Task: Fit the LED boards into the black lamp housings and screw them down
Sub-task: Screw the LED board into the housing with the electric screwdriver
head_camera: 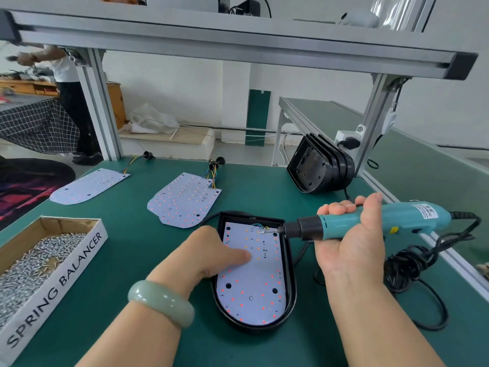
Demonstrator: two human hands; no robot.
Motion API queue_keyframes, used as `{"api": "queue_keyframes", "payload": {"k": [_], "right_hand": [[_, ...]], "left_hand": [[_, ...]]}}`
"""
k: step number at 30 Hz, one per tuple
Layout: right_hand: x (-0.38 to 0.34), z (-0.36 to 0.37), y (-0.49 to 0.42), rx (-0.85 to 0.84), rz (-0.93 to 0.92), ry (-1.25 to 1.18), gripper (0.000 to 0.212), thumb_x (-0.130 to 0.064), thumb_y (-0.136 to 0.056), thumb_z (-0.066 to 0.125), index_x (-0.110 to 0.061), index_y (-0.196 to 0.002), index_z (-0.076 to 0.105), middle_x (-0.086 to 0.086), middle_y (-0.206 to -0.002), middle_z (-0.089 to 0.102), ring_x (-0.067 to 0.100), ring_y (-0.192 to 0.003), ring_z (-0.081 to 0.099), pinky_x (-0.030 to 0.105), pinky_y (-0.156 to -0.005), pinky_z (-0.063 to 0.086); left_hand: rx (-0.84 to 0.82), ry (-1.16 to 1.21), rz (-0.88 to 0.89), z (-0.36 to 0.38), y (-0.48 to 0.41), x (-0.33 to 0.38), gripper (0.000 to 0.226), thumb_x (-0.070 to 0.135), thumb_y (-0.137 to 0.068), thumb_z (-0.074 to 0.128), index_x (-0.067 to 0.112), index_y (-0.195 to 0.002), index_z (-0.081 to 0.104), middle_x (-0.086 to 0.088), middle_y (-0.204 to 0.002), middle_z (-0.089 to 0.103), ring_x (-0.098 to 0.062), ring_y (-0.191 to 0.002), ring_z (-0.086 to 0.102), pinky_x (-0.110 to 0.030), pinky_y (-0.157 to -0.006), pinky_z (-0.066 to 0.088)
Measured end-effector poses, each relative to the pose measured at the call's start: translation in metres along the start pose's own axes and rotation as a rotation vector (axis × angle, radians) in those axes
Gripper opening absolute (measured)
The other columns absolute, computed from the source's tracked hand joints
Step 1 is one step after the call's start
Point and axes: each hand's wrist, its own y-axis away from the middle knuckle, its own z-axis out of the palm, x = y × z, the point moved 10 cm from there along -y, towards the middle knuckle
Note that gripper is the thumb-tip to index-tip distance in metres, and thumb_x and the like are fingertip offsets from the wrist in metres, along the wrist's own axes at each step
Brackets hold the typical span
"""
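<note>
Head view, looking down at a matte green bench mat (137, 263). The left hand (219, 250) lies on the white LED board (254, 282), fingers pretty much straight and pressing down, not gripping anything. There's a smooth, pale green bangle (161, 303) on that wrist. The board sits inside a glossy black lamp housing (291, 287), a tub with one square end and one rounded end, right in front of the person at the middle of the bench. The board is flat, dotted with little red and orange LEDs plus a few dark holes. The right hand (352, 242) is wrapped around a teal plastic electric screwdriver (397, 221), held nearly level, with its thin bit at the board's far right corner next to a bunch of coloured wires. Its black cord (412, 266) lies in a tangle just right of the housing. Further back, two spare boards (185, 200) lie flat on the mat with wire tails. A stack of empty housings (320, 168) leans on edge at the far right. At the left is a cardboard box (87, 245) full of shiny little screws.
</note>
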Motion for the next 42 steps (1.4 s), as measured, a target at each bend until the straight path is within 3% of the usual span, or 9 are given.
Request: {"api": "queue_keyframes", "payload": {"k": [5,11,19,24,31,42], "right_hand": [[-0.001,0.012,-0.001,-0.045,-0.076,0.115,0.024,-0.033,-0.095,0.059,-0.019,-0.08,0.046,-0.008,-0.058,0.046,0.01,-0.047,0.046,0.022,-0.058,0.049],[0.018,0.039,-0.009,-0.096,-0.098,0.235,0.022,-0.028,-0.094,0.062,-0.014,-0.093,0.044,-0.003,-0.06,0.045,0.013,-0.048,0.046,0.028,-0.06,0.047],[0.031,0.061,-0.014,-0.181,-0.178,0.384,0.018,-0.02,-0.094,0.062,-0.017,-0.082,0.048,-0.008,-0.054,0.049,0.012,-0.049,0.047,0.026,-0.055,0.046],[0.036,0.065,-0.014,-0.206,-0.186,0.428,0.018,-0.021,-0.094,0.062,-0.018,-0.084,0.047,-0.011,-0.051,0.051,0.008,-0.046,0.051,0.029,-0.059,0.045],[0.05,0.068,-0.01,-0.259,-0.127,0.435,0.019,-0.02,-0.093,0.063,-0.017,-0.083,0.047,-0.008,-0.051,0.051,0.011,-0.045,0.049,0.03,-0.057,0.043],[0.055,0.086,-0.005,-0.381,-0.196,0.516,0.019,-0.016,-0.093,0.063,-0.015,-0.083,0.048,-0.009,-0.051,0.05,0.011,-0.045,0.05,0.03,-0.058,0.043]], "left_hand": [[-0.015,0.049,0.024,0.006,-0.003,0.002,0.037,0.033,-0.074,0.079,0.013,-0.064,0.049,0.0,-0.06,0.049,-0.018,-0.05,0.042,-0.021,-0.048,0.031],[-0.035,0.05,0.072,0.01,-0.005,0.007,0.033,0.032,-0.075,0.076,0.014,-0.063,0.051,-0.002,-0.059,0.049,-0.02,-0.052,0.041,-0.024,-0.054,0.033],[-0.034,0.071,0.082,0.011,-0.006,0.005,0.038,0.033,-0.075,0.075,0.016,-0.06,0.046,-0.003,-0.058,0.045,-0.021,-0.054,0.037,-0.025,-0.053,0.029],[-0.047,0.081,0.071,0.014,-0.006,0.006,0.033,0.033,-0.075,0.074,0.012,-0.07,0.05,-0.007,-0.065,0.051,-0.022,-0.059,0.042,-0.026,-0.06,0.034],[-0.015,0.058,0.069,0.01,-0.003,0.008,0.046,0.031,-0.075,0.074,0.016,-0.058,0.035,0.003,-0.045,0.035,-0.019,-0.044,0.03,-0.022,-0.045,0.022],[-0.022,0.056,0.072,0.012,-0.003,0.009,0.041,0.031,-0.075,0.073,0.015,-0.061,0.038,-0.002,-0.055,0.038,-0.021,-0.051,0.033,-0.024,-0.049,0.025]]}}
